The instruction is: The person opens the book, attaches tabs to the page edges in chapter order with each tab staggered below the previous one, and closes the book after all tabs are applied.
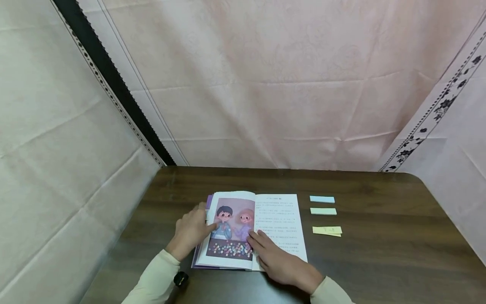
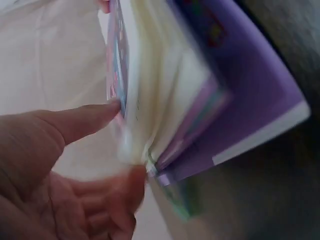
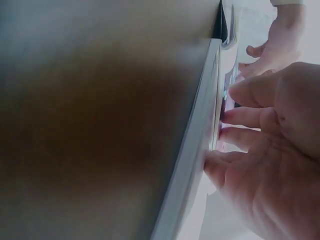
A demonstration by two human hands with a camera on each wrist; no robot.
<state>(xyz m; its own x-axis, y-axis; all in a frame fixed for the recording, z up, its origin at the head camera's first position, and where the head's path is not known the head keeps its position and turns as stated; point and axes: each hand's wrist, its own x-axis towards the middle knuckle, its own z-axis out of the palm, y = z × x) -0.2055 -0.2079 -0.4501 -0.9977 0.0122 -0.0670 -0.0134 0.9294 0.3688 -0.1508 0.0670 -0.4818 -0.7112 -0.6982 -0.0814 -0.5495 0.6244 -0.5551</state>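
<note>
An open book lies on the table, with a picture of two cartoon children on its left page and printed lines on its right page. At the book's left edge, my left hand holds the pages, thumb on top and the other fingers at the side. The left wrist view shows the fanned page edges, the purple cover and a small green tab by the fingers. My right hand rests on the lower pages near the fold, fingers extended.
To the right of the book, a blue sticky note, a green sticky note and yellow sticky notes lie in a column on the brown wooden table. Pale cloth hangs behind the table and along both sides.
</note>
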